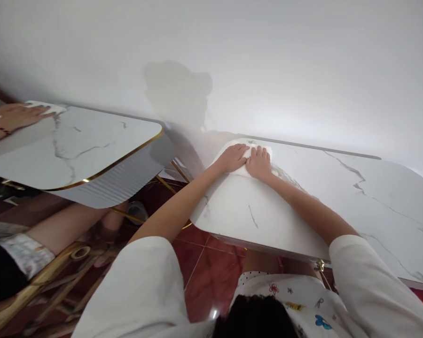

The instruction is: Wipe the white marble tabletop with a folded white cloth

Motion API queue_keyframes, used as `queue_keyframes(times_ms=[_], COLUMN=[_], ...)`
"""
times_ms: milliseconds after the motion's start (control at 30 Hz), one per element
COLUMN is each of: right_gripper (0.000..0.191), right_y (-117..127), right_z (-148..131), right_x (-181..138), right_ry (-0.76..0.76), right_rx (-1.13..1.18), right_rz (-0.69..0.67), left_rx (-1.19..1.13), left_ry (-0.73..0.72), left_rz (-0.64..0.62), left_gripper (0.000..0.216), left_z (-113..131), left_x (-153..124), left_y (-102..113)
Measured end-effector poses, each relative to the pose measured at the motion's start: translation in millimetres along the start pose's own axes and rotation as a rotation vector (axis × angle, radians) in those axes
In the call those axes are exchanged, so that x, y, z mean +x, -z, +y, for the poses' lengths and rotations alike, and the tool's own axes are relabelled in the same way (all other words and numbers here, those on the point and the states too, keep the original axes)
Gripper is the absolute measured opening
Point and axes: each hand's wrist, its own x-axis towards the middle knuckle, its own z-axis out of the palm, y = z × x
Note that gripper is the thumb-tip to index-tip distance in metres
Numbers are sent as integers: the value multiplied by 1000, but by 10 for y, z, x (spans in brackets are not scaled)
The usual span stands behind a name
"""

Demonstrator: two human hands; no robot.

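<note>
Both of my hands reach forward over a white marble-patterned table (324, 178) with rounded corners. Near its far left corner, a white cloth or paper wipe (242, 172) lies on the surface; I cannot tell which material it is. My left hand (233, 157) rests flat on its left part, fingers stretched to the right. Beside it, my right hand (259, 162) presses flat on the wipe with fingers pointing away from me. The two hands nearly touch, and much of the wipe is hidden under them.
A second marble-patterned table (102, 141) with a gold edge stands to the left, across a gap. There another person's hand (17, 115) lies on a white wipe. A white wall (285, 70) runs behind both tables. A wooden chair (59, 277) is at lower left, above red floor tiles (211, 267).
</note>
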Motion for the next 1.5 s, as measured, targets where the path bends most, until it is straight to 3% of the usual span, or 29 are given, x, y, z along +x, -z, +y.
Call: queue_keyframes(times_ms=[533,833,1167,1500], right_gripper=[57,59,60,56], right_y=[261,360,263,90], right_z=[-582,-841,-993,-878], right_x=[-1278,-1600,-1379,-768], right_ry=[60,103,126,177], right_rx=[-15,4,-9,4], right_rz=[-49,-121,-115,-105], left_rx=[37,27,-5,-16], left_ry=[12,51,88,149], left_rz=[-50,-42,-47,2], left_gripper=[56,54,54,49], left_z=[567,705,439,52], left_x=[-1290,-1740,-1693,-1277], left_y=[342,493,535,412])
